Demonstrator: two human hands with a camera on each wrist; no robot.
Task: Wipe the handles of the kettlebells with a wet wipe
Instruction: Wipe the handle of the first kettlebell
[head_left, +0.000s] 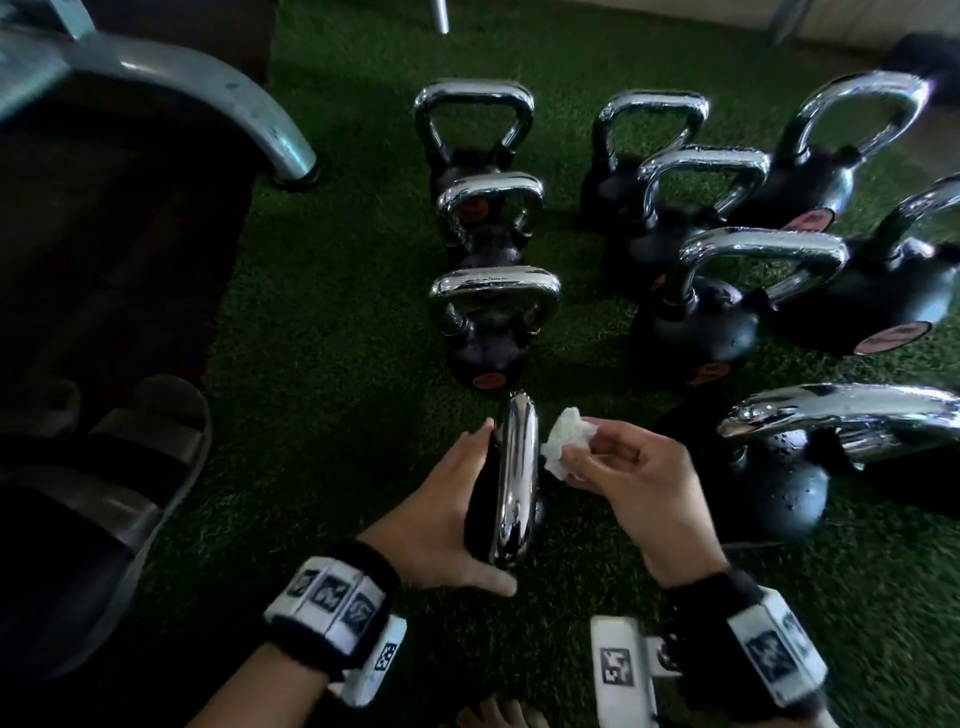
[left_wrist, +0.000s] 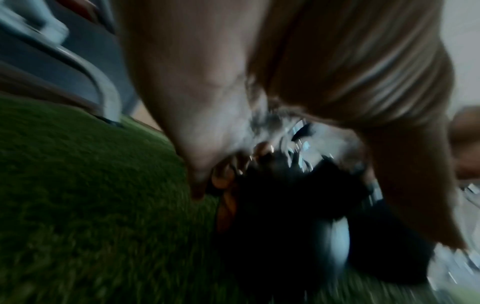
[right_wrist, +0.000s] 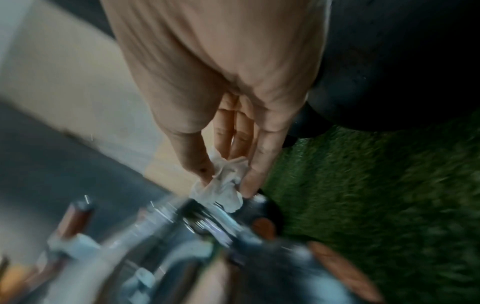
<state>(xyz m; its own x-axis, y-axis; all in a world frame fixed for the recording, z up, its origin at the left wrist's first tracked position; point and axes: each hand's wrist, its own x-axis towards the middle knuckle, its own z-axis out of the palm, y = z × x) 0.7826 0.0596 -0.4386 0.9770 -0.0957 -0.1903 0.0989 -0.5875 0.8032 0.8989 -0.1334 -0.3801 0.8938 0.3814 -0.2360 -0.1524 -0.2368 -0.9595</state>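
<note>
Your left hand (head_left: 441, 514) grips the kettlebell (head_left: 480, 514); right hand (head_left: 634, 478), at 3 o'clock, pinches the wipe (head_left: 563, 441). Wrap its handle (head_left: 514, 478) fully.

Black wristbands (head_left: 343, 613) with white marker tags; bare forearms.

Left hand (head_left: 441, 509) grips the nearest kettlebell (head_left: 511, 483); right hand (head_left: 634, 478) pinches a crumpled wet wipe (head_left: 563, 441) beside its handle.
</note>
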